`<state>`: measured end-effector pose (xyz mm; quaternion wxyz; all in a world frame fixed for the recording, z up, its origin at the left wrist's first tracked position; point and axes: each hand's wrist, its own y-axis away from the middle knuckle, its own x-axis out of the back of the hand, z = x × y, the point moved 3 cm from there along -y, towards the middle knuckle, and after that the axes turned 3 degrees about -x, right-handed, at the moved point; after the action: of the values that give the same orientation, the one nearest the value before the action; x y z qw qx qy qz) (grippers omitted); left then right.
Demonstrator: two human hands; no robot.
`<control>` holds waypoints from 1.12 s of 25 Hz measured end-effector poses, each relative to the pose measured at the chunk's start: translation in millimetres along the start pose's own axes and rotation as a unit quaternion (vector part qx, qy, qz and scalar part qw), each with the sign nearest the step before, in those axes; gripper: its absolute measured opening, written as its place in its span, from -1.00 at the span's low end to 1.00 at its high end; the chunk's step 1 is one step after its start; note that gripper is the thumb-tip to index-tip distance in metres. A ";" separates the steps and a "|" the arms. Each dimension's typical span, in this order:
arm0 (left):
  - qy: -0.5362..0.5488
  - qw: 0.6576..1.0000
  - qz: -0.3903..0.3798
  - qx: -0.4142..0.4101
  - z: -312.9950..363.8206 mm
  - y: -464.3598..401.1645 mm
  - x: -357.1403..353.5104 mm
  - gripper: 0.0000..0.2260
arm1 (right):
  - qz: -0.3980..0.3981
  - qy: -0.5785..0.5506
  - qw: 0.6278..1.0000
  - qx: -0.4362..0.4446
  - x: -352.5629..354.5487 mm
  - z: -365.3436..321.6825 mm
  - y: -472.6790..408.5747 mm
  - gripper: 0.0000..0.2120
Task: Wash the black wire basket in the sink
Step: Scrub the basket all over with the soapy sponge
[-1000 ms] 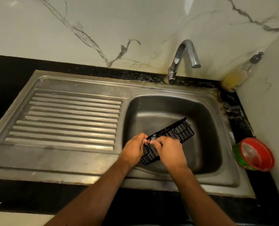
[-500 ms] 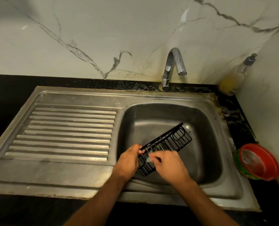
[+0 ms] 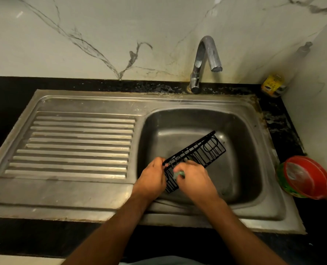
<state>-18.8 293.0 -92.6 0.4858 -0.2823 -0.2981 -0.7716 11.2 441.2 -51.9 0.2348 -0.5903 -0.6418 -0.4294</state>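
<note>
A long black wire basket [image 3: 202, 150] is held tilted over the steel sink basin [image 3: 241, 131], its far end pointing up and to the right. My left hand [image 3: 152, 177] grips the basket's near end by the top rail. My right hand [image 3: 192, 177] holds a small pale green scrubber [image 3: 178, 174] and presses it against the basket's near wires. Most of the scrubber is hidden under my fingers. No water runs from the tap [image 3: 204, 62].
A ribbed steel drainboard [image 3: 78, 144] lies left of the basin. On the black counter to the right stand a red and green tub [image 3: 305, 177] and, in the back corner, a soap dispenser bottle [image 3: 275, 83]. A marble wall rises behind.
My right hand has slid a little down the basket's near wires with the scrubber. The left hand keeps its grip. The camera has tilted slightly.
</note>
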 end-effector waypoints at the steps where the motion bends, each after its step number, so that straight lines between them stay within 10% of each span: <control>1: 0.008 1.000 0.010 0.005 -1.1 -0.8 0.6 -0.87 | 0.010 0.000 1.000 0.015 -2.4 -6.2 -4.3 -0.84; 13: -0.022 1.000 0.010 0.013 -0.6 -2.6 -2.9 -0.69 | 0.099 -0.083 0.991 0.034 16.9 13.3 -12.3 -0.85; 28: -0.052 0.998 -0.009 0.046 0.0 -3.1 -3.7 -0.61 | 0.032 -0.046 0.998 0.032 -7.9 5.7 -36.8 -0.83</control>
<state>-20.3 296.2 -95.8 0.4749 -0.2966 -0.3605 -0.7460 -21.4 444.0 -71.3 0.2376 -0.6216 -0.6463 -0.3734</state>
